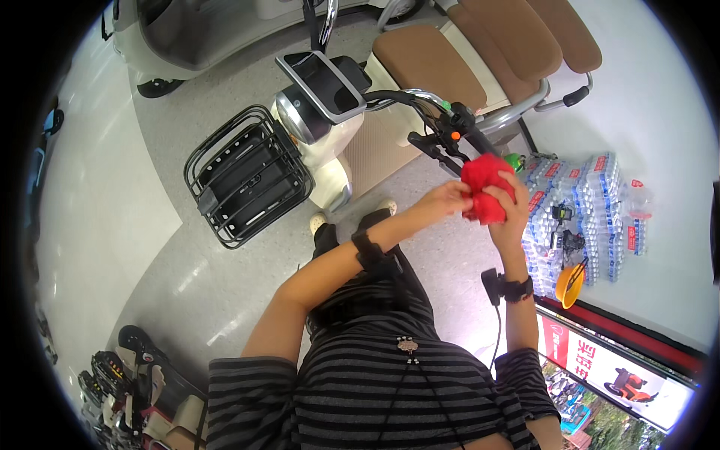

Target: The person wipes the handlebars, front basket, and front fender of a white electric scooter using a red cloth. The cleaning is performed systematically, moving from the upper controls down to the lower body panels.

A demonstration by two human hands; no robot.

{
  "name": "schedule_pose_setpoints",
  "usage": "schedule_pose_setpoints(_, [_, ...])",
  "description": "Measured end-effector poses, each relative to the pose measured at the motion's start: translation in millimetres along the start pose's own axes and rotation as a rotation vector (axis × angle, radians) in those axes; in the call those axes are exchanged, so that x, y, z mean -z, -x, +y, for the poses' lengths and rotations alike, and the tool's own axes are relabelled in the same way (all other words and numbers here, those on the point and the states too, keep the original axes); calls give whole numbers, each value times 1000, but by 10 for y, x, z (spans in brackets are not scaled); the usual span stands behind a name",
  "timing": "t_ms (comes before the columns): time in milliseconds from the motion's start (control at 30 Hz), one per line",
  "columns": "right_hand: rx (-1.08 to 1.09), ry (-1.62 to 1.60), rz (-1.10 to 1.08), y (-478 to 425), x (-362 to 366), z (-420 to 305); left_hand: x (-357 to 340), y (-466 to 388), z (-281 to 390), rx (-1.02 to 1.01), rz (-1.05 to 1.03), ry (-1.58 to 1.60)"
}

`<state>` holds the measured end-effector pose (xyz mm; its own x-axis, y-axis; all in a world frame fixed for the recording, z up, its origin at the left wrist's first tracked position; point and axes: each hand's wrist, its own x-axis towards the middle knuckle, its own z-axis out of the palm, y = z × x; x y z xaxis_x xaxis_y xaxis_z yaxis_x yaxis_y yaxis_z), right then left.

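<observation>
A bunched red cloth [485, 183] is in my right hand [511, 203], its fingers curled over the near side. The fingertips of my left hand [451, 199] pinch the cloth's lower left edge, slightly blurred. Both hands are just below the handlebar grip [481, 140] of a cream electric scooter [332, 177]; whether the cloth touches the grip I cannot tell. Left of it is the black brake lever [427, 147]. The scooter carries a dark display [323, 84] in a silver frame, a round headlight [293, 115] and a black wire front basket [247, 177].
Brown padded seats [430, 64] are beyond the handlebar. At right, shrink-wrapped water bottles [604, 216] are stacked by the wall, with a yellow basin [569, 287] near them. Another scooter [169, 50] stands at upper left, and several more vehicles [121, 382] at lower left.
</observation>
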<state>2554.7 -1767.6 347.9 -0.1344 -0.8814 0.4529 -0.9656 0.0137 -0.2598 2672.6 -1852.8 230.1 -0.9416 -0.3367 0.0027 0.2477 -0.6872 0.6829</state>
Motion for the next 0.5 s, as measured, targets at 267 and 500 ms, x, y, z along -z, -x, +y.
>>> schedule_pose_setpoints(267, [-143,-199,-64,-287,-373,129,-78,-341,317,62,436,-171])
schedule_pose_setpoints(500, [-808,-692,-61,440,-231,189,-205,-566,-423,279,394,-479])
